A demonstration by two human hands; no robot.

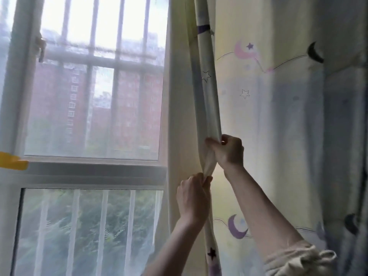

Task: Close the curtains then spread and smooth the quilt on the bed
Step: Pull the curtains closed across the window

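A pale curtain (268, 108) printed with moons and stars hangs over the right half of the window. Its folded leading edge (207, 92) runs down the middle of the view. My right hand (227, 152) grips that edge at mid height, fingers curled round the bunched fabric. Just below, my left hand (193, 198) grips the same edge. Both forearms reach up from the bottom of the frame. The bed and the quilt are out of view.
The barred window (89, 92) fills the left half, veiled by a sheer white curtain (83, 226). A window handle (40, 48) sits on the frame at upper left. Something yellow (12, 160) pokes in at the left edge. Brick buildings and trees lie outside.
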